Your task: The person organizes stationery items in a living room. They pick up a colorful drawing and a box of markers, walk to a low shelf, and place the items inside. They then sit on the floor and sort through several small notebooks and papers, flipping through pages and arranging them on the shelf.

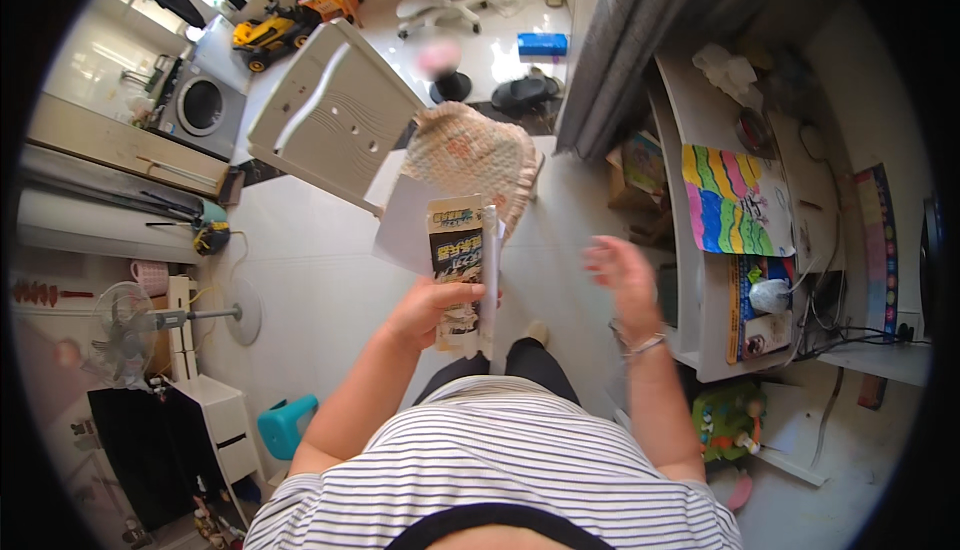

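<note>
My left hand (442, 310) grips a printed cardboard box (459, 265), which looks flattened and has open end flaps. Its thumb lies across the front of the box. White sheets (409, 227) stick out behind the box, and whether the same hand holds them is hard to tell. My right hand (619, 272), slightly blurred, is raised to the right of the box, touching nothing visible, with its fingers apart and a bracelet on the wrist. Beyond the box stands a chair (337, 114) with a quilted, ruffled seat cushion (472, 152).
On the right, a white desk (694, 325) bears a colourful painting (739, 201), cables and papers. A grey curtain (615, 47) hangs beyond it. To the left are a standing fan (127, 325), a white drawer cabinet (225, 430) and a teal stool (287, 426). Black slippers (525, 92) lie ahead.
</note>
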A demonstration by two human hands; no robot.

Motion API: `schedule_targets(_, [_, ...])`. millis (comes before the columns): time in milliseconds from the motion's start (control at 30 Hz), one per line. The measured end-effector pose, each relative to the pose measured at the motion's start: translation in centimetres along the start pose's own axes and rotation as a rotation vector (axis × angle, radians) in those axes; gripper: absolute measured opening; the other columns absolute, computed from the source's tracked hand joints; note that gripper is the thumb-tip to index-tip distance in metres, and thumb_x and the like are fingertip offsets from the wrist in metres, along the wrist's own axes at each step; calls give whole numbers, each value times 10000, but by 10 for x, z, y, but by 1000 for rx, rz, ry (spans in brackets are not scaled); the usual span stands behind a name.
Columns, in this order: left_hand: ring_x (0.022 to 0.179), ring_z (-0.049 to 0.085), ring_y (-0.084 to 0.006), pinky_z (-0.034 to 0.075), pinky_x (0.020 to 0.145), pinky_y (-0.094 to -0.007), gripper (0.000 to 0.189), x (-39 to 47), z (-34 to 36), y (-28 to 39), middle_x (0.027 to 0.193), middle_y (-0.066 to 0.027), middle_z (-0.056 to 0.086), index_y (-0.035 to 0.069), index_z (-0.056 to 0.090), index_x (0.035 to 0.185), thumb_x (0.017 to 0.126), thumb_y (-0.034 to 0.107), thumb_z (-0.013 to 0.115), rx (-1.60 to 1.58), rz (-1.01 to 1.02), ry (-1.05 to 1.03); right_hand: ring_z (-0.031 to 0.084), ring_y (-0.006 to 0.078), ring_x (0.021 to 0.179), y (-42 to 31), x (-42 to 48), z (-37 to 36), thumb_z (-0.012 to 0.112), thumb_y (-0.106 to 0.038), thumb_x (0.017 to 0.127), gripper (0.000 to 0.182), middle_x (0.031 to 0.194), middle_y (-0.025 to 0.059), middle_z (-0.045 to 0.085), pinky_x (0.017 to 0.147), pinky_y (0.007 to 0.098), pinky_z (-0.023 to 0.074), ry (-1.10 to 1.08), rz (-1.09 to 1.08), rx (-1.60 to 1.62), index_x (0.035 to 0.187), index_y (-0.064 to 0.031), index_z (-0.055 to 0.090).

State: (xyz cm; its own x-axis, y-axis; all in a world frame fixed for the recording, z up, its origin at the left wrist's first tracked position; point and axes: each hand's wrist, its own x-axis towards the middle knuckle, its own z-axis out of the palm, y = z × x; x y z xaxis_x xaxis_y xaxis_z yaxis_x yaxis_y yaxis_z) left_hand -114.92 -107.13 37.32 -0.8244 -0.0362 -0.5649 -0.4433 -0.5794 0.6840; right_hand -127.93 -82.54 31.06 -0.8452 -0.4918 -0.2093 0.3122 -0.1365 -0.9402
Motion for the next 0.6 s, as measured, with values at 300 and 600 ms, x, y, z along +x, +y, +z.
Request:
schedule_targets(300, [712,596,-170,488,622,-291,242,-34,6,-48,814,-81,599,14,565,1022,790,29,634,104,-44,50,620,129,834,11,-29,127,677,-154,821,315,948,49,640,688,253,509,-414,496,281,1094,-34,576])
schedule_targets(600, [720,584,-170,479,610,-293,281,-92,-50,-76,840,-96,592,5,540,1050,808,108,640,124,35,-80,608,120,606,43,-83,189,669,-160,813,234,845,61,654,421,235,454,-328,385,245,1010,-40,628])
